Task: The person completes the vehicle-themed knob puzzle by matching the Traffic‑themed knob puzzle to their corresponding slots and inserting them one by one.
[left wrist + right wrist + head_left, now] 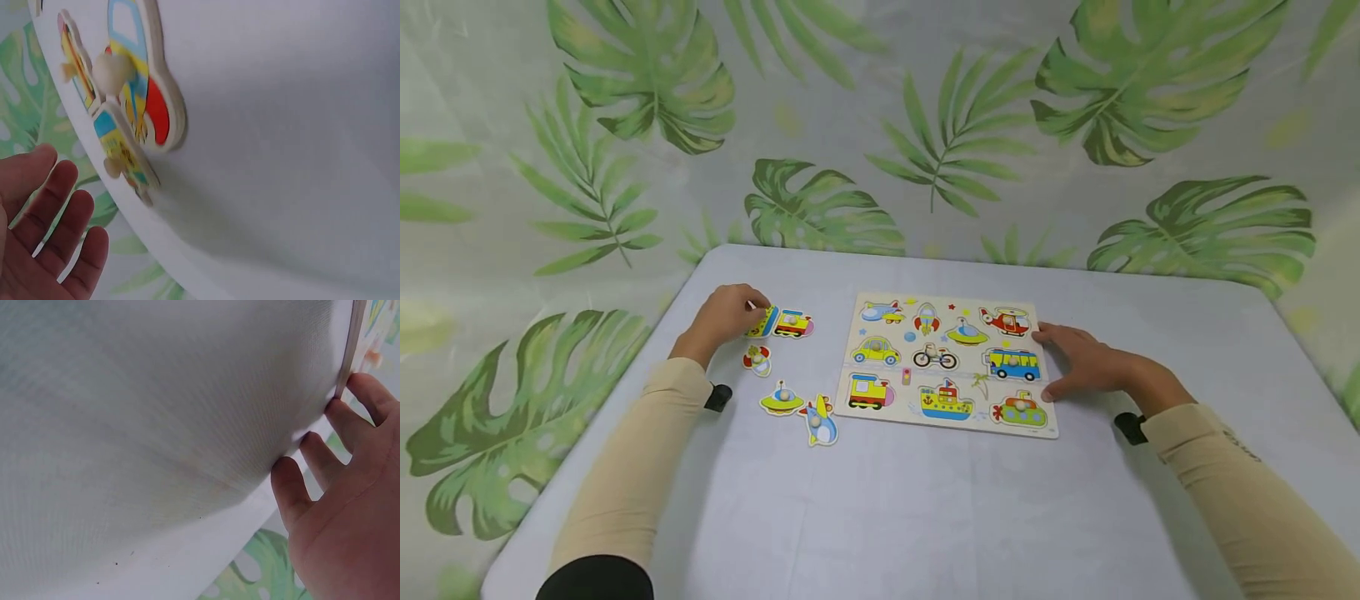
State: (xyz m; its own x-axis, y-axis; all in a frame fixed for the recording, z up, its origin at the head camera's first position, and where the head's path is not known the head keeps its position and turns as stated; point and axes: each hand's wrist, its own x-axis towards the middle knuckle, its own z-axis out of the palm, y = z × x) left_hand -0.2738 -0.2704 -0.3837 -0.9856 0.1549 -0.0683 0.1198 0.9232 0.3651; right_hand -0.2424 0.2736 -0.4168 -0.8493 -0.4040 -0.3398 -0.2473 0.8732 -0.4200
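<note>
My left hand hovers by a ship puzzle piece, which lies next to a train piece. In the left wrist view the loosely bent fingers of the left hand stand apart from the ship piece and its wooden knob. A rocket piece, a flying saucer piece and an airplane piece lie nearer to me. My right hand rests at the right edge of the wooden puzzle board, thumb and fingers spread; the right wrist view shows fingertips touching the board's edge.
On the board sit knobbed pieces: a car, a helicopter, a bus and a submarine. A white cloth covers the table. Behind it hangs a leaf-patterned backdrop.
</note>
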